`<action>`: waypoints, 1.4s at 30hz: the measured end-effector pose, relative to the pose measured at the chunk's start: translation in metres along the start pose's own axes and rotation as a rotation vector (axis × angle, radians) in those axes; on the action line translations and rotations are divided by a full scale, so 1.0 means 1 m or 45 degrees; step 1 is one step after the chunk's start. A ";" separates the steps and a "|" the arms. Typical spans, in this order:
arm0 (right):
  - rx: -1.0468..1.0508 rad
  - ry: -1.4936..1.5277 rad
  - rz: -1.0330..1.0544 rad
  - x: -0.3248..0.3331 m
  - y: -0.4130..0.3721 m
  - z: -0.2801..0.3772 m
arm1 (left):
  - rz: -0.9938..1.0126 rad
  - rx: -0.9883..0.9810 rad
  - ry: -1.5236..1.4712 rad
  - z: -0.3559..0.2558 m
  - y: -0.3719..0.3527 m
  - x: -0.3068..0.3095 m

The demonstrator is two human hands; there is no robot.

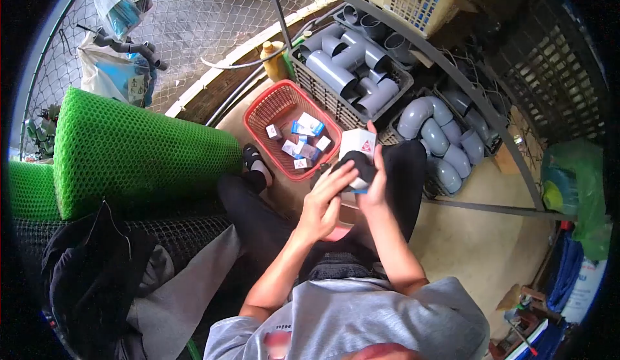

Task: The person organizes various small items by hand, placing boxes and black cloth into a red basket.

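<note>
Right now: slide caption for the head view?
Right hand holds white box, left hand a black item against it, beside red basket.

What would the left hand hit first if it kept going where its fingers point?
Likely the black piece, which its fingers touch, against the white box in the right hand.

Both bare hands meet close together in front of the body, elbows bent.
The bare left hand (323, 205) curls its fingers inward in a grip; the bare right hand (376, 182) is cupped against it, fingers closed, one fingertip raised.
</note>
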State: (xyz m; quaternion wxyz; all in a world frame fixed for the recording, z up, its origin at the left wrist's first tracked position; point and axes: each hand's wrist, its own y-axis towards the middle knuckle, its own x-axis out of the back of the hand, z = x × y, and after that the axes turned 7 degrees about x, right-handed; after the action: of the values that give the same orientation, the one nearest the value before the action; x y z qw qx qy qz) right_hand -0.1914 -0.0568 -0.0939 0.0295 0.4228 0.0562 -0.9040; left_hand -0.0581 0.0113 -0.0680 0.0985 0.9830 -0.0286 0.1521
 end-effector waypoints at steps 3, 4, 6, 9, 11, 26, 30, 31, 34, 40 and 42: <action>0.119 -0.289 0.080 -0.004 0.001 -0.012 | -0.073 -0.098 0.037 0.004 0.013 0.001; 0.083 -0.272 0.231 0.001 -0.006 -0.017 | -0.204 -0.040 0.021 0.001 0.018 -0.003; 0.195 -0.302 0.131 -0.008 -0.001 -0.022 | -0.244 0.040 -0.111 -0.005 0.027 -0.004; 0.239 -0.325 0.133 0.000 0.008 -0.006 | -0.009 -0.151 0.206 -0.003 0.013 -0.003; 0.198 -0.321 0.134 -0.002 0.014 0.008 | 0.127 -0.191 0.315 -0.006 0.001 0.006; 0.512 -0.408 -0.366 -0.003 -0.004 -0.014 | -0.166 0.144 -0.187 -0.013 -0.004 0.038; 1.192 -0.802 0.360 -0.018 -0.010 -0.025 | -0.625 0.790 -1.404 0.004 0.005 -0.023; 1.310 -1.018 0.499 -0.004 0.002 -0.021 | -0.465 0.849 -1.653 0.000 -0.004 -0.030; 1.266 -1.085 0.317 0.012 0.016 -0.014 | -0.134 0.787 -1.895 0.021 -0.021 -0.017; 1.387 -1.178 0.768 0.014 0.007 -0.021 | -0.221 0.776 -1.921 0.042 -0.028 -0.017; 1.034 -1.109 0.644 0.028 0.009 -0.025 | -0.224 0.901 -1.759 0.050 -0.031 -0.021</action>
State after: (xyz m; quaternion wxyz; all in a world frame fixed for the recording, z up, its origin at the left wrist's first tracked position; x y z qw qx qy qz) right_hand -0.1893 -0.0632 -0.1326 0.0995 -0.0051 -0.4088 -0.9072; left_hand -0.0603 0.0324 -0.1268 -0.2494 0.8265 0.0447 -0.5027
